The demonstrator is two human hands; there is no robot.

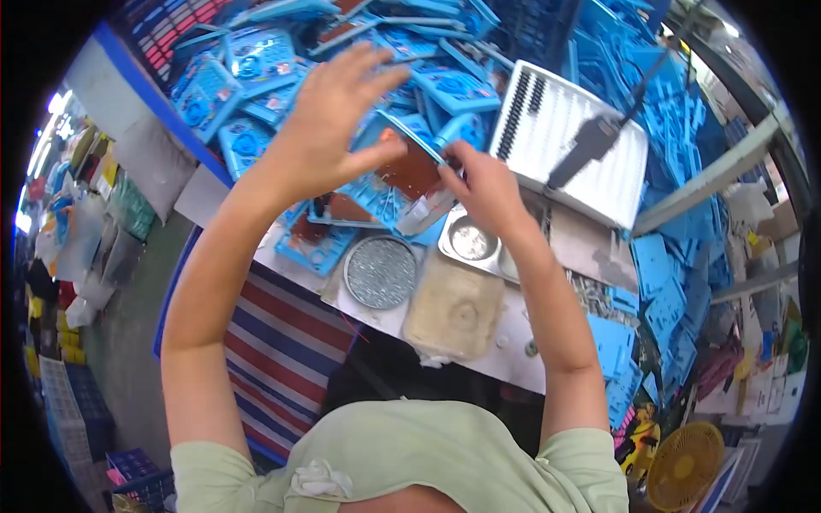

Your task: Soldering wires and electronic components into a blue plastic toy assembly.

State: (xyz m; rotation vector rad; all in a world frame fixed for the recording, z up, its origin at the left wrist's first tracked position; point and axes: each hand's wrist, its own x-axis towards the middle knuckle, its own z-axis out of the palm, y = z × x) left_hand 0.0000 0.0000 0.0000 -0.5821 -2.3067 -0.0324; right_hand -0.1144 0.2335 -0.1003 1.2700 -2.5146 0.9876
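My left hand [338, 115] hovers over the heap with its fingers spread, holding nothing I can see. Just right of it, a blue plastic panel [414, 131] is tilted up, with a brown board [409, 169] on its inner side. Thumb and fingers of my right hand [486, 186] are closed at the panel's right edge; a small dark spot at the fingertips is too blurred to name. Under that hand lies a whitish, tube-like piece [423, 214]. More blue panels [256, 60] are piled beyond both hands.
A round tin of small metal pieces [380, 272], a steel dish [472, 239] and a beige pad [455, 309] stand along the near edge. A black hanging tool [590, 145] dangles over a white rack [569, 128] with black parts. Blue panels [663, 274] also crowd the right.
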